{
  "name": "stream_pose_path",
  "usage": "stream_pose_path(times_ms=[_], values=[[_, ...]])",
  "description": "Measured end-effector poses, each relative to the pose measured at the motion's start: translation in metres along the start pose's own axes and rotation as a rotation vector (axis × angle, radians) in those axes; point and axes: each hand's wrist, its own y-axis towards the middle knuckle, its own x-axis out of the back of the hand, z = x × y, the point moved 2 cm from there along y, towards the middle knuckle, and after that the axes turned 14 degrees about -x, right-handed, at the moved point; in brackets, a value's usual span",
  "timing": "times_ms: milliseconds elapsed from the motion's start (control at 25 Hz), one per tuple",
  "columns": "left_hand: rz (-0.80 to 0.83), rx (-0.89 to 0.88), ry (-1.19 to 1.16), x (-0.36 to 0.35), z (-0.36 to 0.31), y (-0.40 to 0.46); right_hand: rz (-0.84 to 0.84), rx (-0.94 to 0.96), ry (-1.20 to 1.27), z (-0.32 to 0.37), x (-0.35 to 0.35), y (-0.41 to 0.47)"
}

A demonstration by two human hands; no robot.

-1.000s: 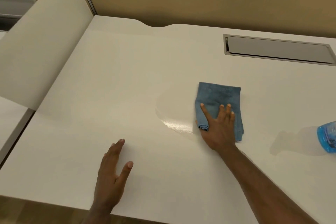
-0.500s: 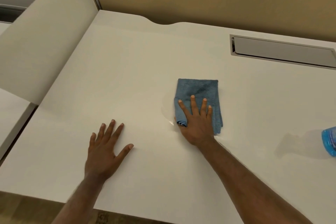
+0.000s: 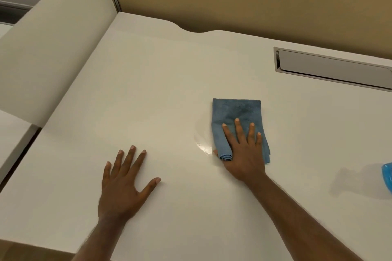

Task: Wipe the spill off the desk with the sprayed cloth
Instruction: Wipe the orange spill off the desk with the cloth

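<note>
A folded blue cloth [image 3: 236, 112] lies flat on the white desk [image 3: 159, 91], right of centre. My right hand [image 3: 244, 154] presses down on its near half, fingers spread, with the thumb tucked against the rolled left edge. A shiny wet patch of spill [image 3: 202, 137] shows on the desk just left of the cloth. My left hand [image 3: 125, 184] rests flat on the bare desk to the left, fingers apart, holding nothing.
A blue spray bottle [image 3: 387, 172] peeks in at the right edge, casting a shadow to its left. A recessed grey cable hatch [image 3: 331, 70] sits at the back right. A cream divider panel [image 3: 48, 48] borders the desk's left side; a tan wall runs behind.
My right hand slid the cloth leftward across the wet patch, which now looks smaller. My left hand came forward and spread flat on the desk.
</note>
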Motion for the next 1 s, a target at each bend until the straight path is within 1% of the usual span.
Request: stream_pose_path(times_ms=[120, 240, 320, 400, 480, 560, 640, 720, 840, 920, 1000], values=[[0.027, -0.016, 0.028, 0.001, -0.002, 0.008, 0.057, 0.092, -0.029, 0.037, -0.001, 0.019], [0.027, -0.037, 0.033, 0.001, -0.008, 0.031, 0.133, 0.223, 0.006, 0.066, -0.001, 0.015], [0.032, -0.051, 0.037, 0.000, -0.013, 0.048, 0.153, 0.324, 0.022, 0.075, 0.002, -0.001], [0.029, -0.062, 0.040, -0.002, -0.015, 0.062, 0.172, 0.369, 0.012, 0.064, 0.003, -0.015], [0.011, -0.066, 0.032, -0.001, -0.016, 0.069, 0.147, 0.349, 0.018, 0.036, 0.004, -0.018], [0.008, -0.067, 0.032, -0.001, -0.016, 0.071, 0.056, 0.258, 0.069, 0.009, 0.007, -0.014], [0.007, -0.066, 0.033, -0.001, -0.016, 0.072, 0.004, 0.162, 0.101, 0.003, 0.007, -0.002], [0.008, -0.068, 0.028, -0.002, -0.016, 0.072, 0.006, 0.090, 0.079, 0.020, 0.006, 0.013], [0.012, -0.073, 0.031, -0.001, -0.015, 0.072, 0.075, 0.008, 0.095, 0.055, 0.006, 0.046], [0.017, -0.075, 0.036, -0.002, -0.015, 0.072, 0.090, 0.052, 0.102, 0.082, 0.008, 0.070], [0.012, -0.074, 0.025, -0.001, -0.014, 0.073, 0.140, 0.162, 0.062, 0.115, 0.007, 0.083]])
